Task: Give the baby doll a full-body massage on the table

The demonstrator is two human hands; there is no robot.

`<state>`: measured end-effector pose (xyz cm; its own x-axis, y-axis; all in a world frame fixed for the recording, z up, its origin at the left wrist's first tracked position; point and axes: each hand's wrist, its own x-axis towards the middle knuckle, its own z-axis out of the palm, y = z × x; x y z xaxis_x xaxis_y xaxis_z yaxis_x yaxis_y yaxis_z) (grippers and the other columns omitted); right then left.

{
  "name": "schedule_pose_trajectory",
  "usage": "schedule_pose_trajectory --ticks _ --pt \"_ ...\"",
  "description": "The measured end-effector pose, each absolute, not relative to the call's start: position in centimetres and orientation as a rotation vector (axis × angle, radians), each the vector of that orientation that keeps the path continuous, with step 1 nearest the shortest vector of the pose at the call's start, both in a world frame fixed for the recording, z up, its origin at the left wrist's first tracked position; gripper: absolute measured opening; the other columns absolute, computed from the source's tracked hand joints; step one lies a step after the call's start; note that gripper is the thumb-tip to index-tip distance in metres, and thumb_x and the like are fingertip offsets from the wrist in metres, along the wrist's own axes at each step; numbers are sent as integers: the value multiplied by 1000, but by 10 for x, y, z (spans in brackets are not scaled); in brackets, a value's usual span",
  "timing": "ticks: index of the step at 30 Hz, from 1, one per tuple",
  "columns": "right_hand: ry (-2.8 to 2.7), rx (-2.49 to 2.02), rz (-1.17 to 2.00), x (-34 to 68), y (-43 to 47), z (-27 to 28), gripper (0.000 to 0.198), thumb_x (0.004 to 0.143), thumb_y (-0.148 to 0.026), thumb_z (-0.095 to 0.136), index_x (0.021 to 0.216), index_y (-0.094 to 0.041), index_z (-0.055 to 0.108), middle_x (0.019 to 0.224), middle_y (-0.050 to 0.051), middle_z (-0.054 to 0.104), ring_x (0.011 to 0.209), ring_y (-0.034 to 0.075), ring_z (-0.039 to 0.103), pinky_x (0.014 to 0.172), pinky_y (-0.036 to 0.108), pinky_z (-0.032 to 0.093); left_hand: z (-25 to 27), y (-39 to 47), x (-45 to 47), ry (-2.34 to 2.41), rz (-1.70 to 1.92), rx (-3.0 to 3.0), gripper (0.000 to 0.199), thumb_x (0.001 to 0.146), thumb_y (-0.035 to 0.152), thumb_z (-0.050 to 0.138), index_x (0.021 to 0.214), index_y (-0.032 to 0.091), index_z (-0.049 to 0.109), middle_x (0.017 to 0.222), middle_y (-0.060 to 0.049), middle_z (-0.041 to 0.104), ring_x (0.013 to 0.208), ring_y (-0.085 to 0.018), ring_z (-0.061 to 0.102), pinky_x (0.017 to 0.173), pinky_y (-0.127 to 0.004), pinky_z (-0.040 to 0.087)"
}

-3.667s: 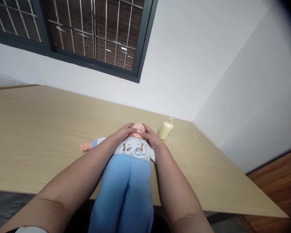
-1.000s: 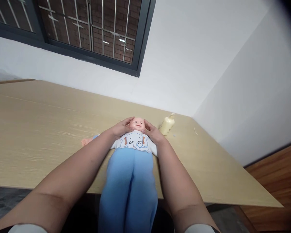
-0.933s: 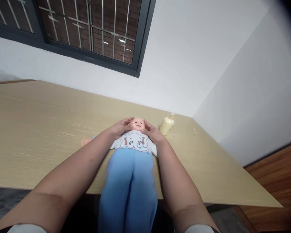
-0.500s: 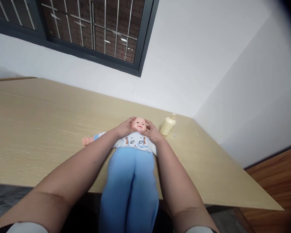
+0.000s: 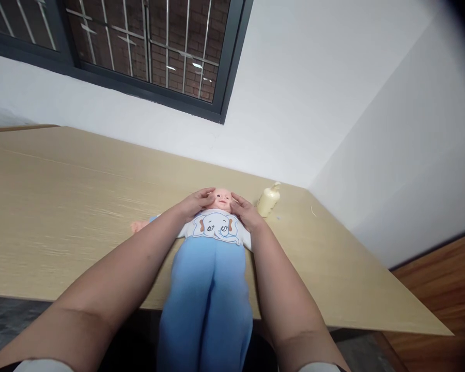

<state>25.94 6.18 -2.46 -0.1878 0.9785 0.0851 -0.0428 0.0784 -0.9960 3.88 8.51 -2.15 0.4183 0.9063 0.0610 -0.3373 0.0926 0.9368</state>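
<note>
A baby doll (image 5: 221, 200) lies on its back on the table, its head toward the wall. It wears a white top with an elephant face (image 5: 217, 227) and blue trousers (image 5: 209, 294), whose legs reach past the table's near edge. My left hand (image 5: 196, 203) rests against the head's left side in the picture, fingers stretched out and thumb by the cheek. Against the opposite cheek lies my right hand (image 5: 246, 211), its fingers extended too. One doll hand (image 5: 139, 226) shows beyond my left forearm; the other doll hand is hidden.
A cream pump bottle (image 5: 268, 201) stands on the wooden table (image 5: 81, 206), just beyond my right hand. A thin pale strip (image 5: 313, 211) lies farther right. Behind the table are a white wall and a barred window (image 5: 147, 51).
Both hands have shifted slightly on the doll's head. The thumbs have moved up and outward from below the chin to the cheeks. The bottle stays in place.
</note>
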Motion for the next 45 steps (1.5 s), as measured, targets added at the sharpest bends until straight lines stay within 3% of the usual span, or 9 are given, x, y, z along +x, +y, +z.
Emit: schedule_pose_trajectory --ticks 4,8,12,18,23,26,31,41,45 --pt "-1458 -1215 1196 254 61 -20 104 66 -44 89 153 -29 34 145 12 55 121 30 63 101 46 54 -17 80 43 824 1000 1381 106 57 34 94 149 23 41 144 -16 56 125 -34 60 100 -43 53" --pt "-1461 -1246 1216 249 58 -14 117 59 -39 93 155 -26 28 142 15 57 117 30 65 96 44 57 -14 78 44 956 1012 1564 111 52 33 95 149 22 42 145 -16 55 129 -35 56 103 -42 50" --pt "-1435 -1145 1283 248 56 -12 106 59 -34 94 150 -26 40 133 12 65 113 29 68 92 42 59 -13 77 41 917 1001 1495 109 53 33 94 149 21 44 137 -16 62 122 -35 61 100 -44 52" --pt "-1306 -879 1513 257 55 -17 84 63 -26 91 138 -28 54 129 8 69 114 27 68 99 42 56 -19 82 34 631 1021 1230 88 55 29 94 135 19 60 124 -16 69 111 -35 67 94 -48 53" --pt "-1180 -885 1527 258 55 -18 69 75 -40 83 136 -25 54 133 10 66 114 26 68 99 42 55 -21 85 36 592 1059 1046 61 67 38 88 120 16 69 121 -19 70 105 -33 70 91 -46 55" --pt "-1227 -933 1486 251 53 -16 76 74 -45 83 140 -26 50 133 11 66 112 27 69 96 43 57 -20 83 40 644 1054 1132 69 69 41 87 129 18 63 129 -18 67 112 -34 67 94 -47 55" --pt "-1441 -1158 1212 241 51 -8 95 59 -37 93 143 -26 49 140 12 60 119 29 65 97 40 56 -15 76 42 895 1020 1412 107 56 32 94 150 22 42 141 -17 59 124 -35 61 98 -43 54" --pt "-1408 -895 1426 256 51 -11 75 65 -36 89 134 -28 59 137 8 64 122 28 64 103 41 54 -18 82 32 581 944 1258 82 64 36 89 138 20 58 135 -18 64 115 -33 66 96 -46 54" --pt "-1270 -938 1442 260 56 -20 79 71 -44 84 141 -25 51 138 11 63 120 27 65 103 44 53 -18 82 35 627 1022 1118 66 68 35 87 129 19 64 129 -18 67 112 -33 68 95 -48 55"
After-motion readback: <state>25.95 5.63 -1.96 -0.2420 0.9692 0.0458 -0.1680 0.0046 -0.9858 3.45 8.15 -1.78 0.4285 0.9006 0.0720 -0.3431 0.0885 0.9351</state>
